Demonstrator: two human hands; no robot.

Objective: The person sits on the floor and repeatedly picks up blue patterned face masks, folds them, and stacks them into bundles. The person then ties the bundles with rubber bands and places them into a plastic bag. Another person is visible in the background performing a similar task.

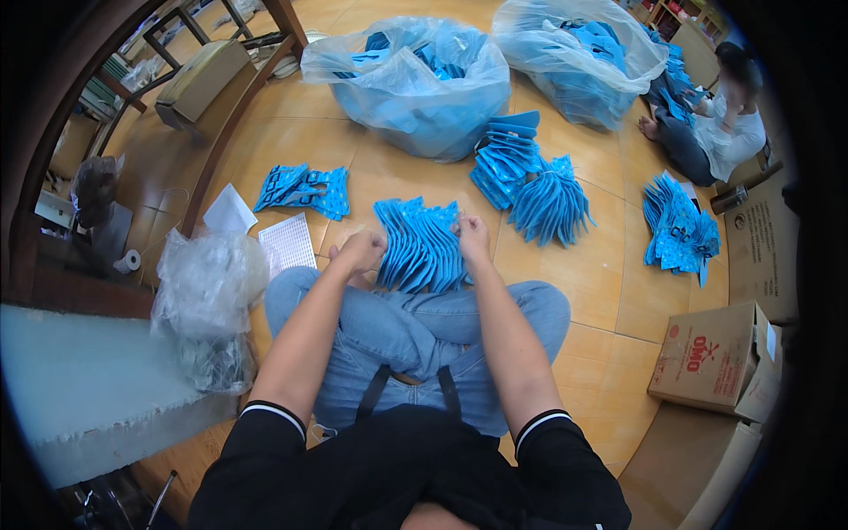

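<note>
A fanned row of overlapping blue patterned pieces (422, 247), seemingly fabric, lies on the floor in front of my crossed legs. At its left edge is my left hand (360, 251), with fingers closed together. My right hand (473, 237) is at the row's upper right edge, thumb and fingers pinched. Whatever either hand holds is too small or hidden to make out. Left of the row lie a white sheet with a grid of small marks (289, 244) and a plain white sheet (230, 210). Behind them sits a blue bundle with dark straps or loops (304, 192).
Two big clear bags of blue pieces (411, 110) (579, 75) stand ahead. Fanned blue stacks (554, 201) and another blue pile (676, 230) lie to the right. Crumpled plastic (208, 283) is at left, cardboard boxes (707, 360) at right. Another person (720, 132) sits far right.
</note>
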